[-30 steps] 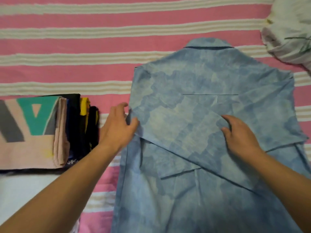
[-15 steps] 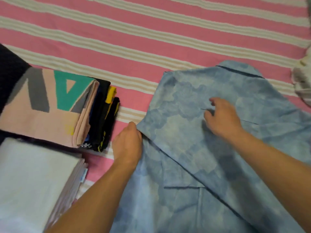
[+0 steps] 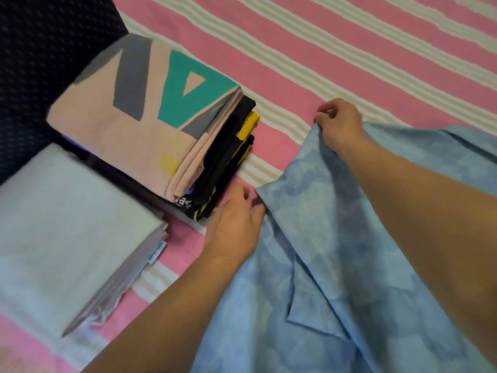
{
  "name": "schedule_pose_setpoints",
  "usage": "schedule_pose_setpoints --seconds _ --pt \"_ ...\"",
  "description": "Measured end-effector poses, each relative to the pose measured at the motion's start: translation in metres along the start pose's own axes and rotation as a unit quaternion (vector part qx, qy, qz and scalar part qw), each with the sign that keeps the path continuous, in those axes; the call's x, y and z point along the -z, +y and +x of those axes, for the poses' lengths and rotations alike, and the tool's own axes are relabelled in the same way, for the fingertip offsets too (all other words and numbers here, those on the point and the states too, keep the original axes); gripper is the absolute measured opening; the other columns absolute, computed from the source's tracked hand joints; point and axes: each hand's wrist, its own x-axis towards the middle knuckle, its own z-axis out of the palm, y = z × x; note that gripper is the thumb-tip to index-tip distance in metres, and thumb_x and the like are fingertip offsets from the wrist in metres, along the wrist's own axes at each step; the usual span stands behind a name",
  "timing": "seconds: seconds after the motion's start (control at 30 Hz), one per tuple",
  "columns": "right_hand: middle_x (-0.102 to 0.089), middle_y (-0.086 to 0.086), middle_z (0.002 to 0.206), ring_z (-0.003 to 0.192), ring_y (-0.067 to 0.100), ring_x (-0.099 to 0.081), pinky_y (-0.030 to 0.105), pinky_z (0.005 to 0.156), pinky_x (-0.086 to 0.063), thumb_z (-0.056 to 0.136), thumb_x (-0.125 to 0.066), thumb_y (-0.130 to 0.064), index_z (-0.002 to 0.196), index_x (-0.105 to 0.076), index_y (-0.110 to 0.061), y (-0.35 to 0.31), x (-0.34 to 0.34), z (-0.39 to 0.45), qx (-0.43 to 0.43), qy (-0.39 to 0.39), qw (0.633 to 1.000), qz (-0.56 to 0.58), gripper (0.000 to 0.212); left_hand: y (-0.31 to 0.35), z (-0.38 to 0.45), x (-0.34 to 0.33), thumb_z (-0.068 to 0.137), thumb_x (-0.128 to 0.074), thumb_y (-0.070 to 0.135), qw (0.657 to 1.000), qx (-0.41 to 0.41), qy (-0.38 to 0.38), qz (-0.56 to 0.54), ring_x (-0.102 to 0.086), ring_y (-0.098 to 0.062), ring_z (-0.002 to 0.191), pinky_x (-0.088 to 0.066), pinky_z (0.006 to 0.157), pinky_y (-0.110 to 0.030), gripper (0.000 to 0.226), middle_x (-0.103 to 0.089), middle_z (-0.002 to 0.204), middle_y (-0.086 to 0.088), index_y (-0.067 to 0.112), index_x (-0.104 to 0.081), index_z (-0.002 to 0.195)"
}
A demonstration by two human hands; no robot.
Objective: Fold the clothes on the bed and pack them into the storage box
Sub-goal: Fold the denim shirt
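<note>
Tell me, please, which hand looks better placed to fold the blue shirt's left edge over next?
Probably the right hand: it already pinches the raised upper corner of the mottled light-blue cotton shirt and can carry it across. The left hand sits lower, its thumb at the shirt's edge, suited to holding.

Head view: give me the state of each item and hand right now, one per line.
Blue shirt: spread on the bed, partly folded, left edge lifted.
Right hand: pinches the shirt's upper edge.
Left hand: pinches the shirt's left edge, lower down.
Pink shirt: folded, on top of a stack.
Black clothes: folded, under the pink shirt.
White stack: folded, beside it.
Bedsheet: flat.
</note>
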Motion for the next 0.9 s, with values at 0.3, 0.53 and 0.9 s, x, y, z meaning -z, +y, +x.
schedule_pose_setpoints --seconds 0.3,0.53,0.9 --pt "-0.015 0.020 0.164 0.148 0.045 -0.018 0.057 0.119 -0.016 0.100 -0.030 -0.055 0.156 -0.027 -0.016 0.009 0.016 -0.198 0.204 -0.068 0.942 -0.256 0.068 -0.094 -0.202 0.062 0.089 -0.064 0.044 0.988 0.058 -0.051 0.134 -0.067 -0.030 0.062 -0.051 0.045 -0.038 0.029 -0.057 0.092 -0.001 0.019 -0.053 0.100" --pt "-0.004 0.009 0.168 0.153 0.036 -0.004 0.051 0.123 -0.006 0.097 -0.019 -0.060 0.161 -0.010 -0.023 0.005 0.000 -0.205 0.147 -0.129 0.938 -0.286 0.074 -0.138 -0.231 0.078 0.105 -0.046 0.033 0.984 0.133 -0.044 0.108 -0.063 -0.029 0.066 -0.047 0.058 -0.039 0.029 -0.051 0.069 0.007 0.027 -0.037 0.078" --pt "-0.040 0.023 0.144 0.132 0.041 -0.038 0.045 0.112 -0.029 0.101 -0.035 -0.047 0.143 -0.042 0.000 -0.042 -0.004 -0.149 0.027 0.029 0.982 -0.186 0.063 -0.178 -0.217 0.093 0.099 -0.060 0.038 0.976 0.132 -0.169 -0.041 -0.062 -0.008 0.058 -0.052 0.066 -0.039 0.020 -0.063 0.065 0.009 0.036 -0.055 0.079"
